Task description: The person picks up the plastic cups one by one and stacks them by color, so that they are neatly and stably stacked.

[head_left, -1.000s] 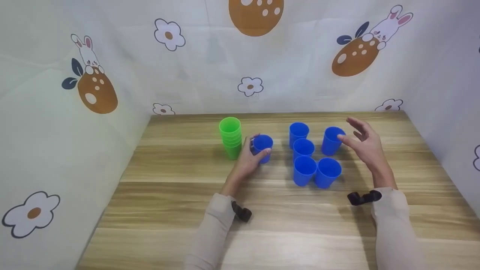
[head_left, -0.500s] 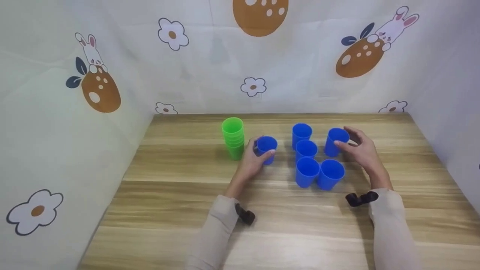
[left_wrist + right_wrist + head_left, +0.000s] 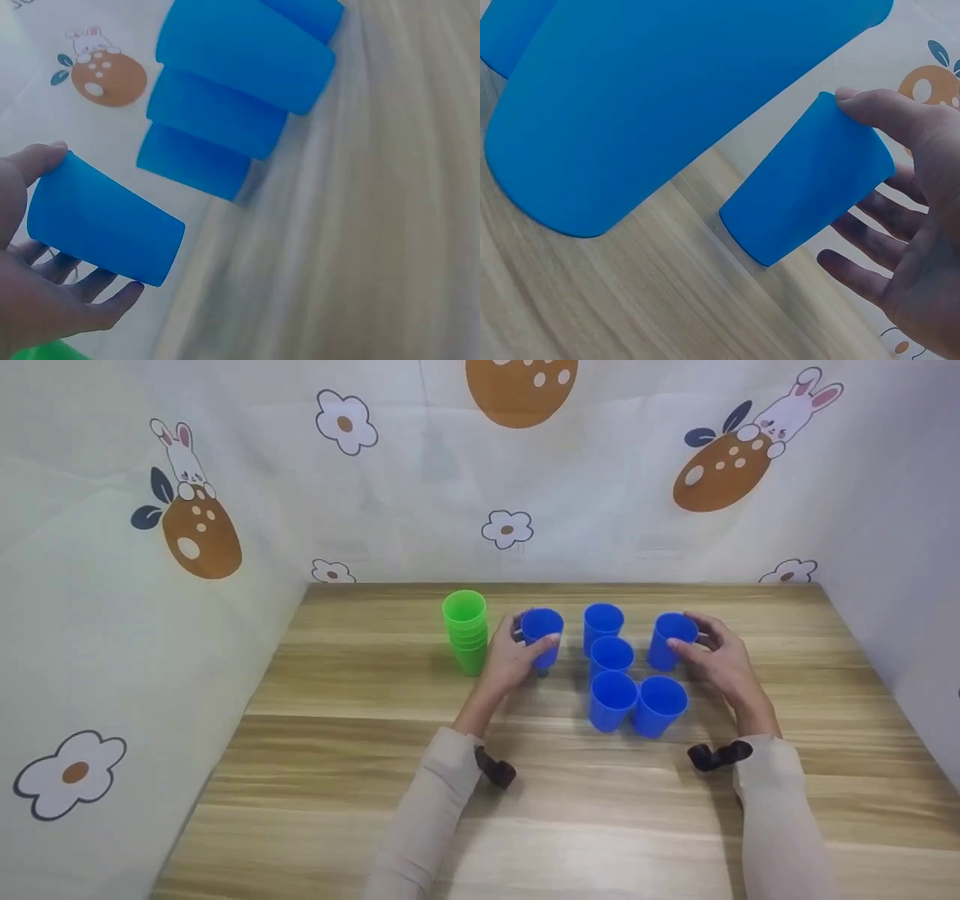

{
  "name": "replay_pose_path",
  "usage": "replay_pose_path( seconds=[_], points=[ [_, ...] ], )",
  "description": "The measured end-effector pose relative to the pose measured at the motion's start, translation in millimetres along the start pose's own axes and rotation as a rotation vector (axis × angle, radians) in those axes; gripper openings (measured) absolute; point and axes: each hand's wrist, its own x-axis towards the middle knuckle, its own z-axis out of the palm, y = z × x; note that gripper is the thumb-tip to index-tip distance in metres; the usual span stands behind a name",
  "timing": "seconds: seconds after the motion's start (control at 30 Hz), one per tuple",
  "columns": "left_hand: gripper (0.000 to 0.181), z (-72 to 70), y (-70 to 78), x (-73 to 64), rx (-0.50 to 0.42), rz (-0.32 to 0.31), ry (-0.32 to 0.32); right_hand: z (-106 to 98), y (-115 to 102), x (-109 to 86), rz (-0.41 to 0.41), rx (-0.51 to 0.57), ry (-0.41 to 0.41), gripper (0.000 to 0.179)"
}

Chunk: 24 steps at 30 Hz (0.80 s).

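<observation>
My left hand (image 3: 514, 656) grips a blue plastic cup (image 3: 542, 634), thumb at its rim and fingers along its far side; the cup hangs just above the table, upright. In the left wrist view that same cup (image 3: 105, 221) shows its side, with the fingers beneath. My right hand (image 3: 716, 656) holds another blue cup (image 3: 666, 652) at the right, its thumb on the rim. The right wrist view shows this cup (image 3: 806, 184) standing on the table, fingers behind it. Between the hands stand several blue cups (image 3: 613, 709), close together and upright.
A stack of nested green cups (image 3: 466, 637) stands left of my left hand. The wooden table (image 3: 337, 780) meets a patterned cloth backdrop (image 3: 420, 495) behind and at both sides. Black wrist devices (image 3: 495, 769) sit at both sleeves.
My right hand has come in from the right and closed on the right-hand blue cup. My left hand has raised its blue cup off the table. The other cups stay put.
</observation>
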Motion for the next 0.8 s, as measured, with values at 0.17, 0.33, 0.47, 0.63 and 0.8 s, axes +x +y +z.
replay_pose_path(
  seconds=[0.17, 0.33, 0.47, 0.63, 0.8],
  points=[
    [0.068, 9.5, 29.7, 5.6, -0.013, 0.029, 0.022, 2, 0, 0.0, -0.007, -0.004, 0.004, 0.077],
    [0.071, 20.1, 56.6, 9.7, -0.020, 0.038, 0.014, 2, 1, 0.2, 0.004, -0.003, 0.004, 0.076],
    [0.071, 29.3, 76.6, 15.7, -0.005, 0.087, -0.051, 0, 0, -1.3, 0.000, 0.003, -0.006, 0.074],
    [0.071, 46.9, 90.4, 23.6, 0.035, 0.122, -0.100, 2, -2, -1.8, -0.035, 0.000, -0.018, 0.074],
    [0.075, 72.0, 97.8, 27.3, 0.037, 0.090, -0.126, 3, -1, -1.9, -0.018, 0.009, -0.033, 0.076]
  ],
)
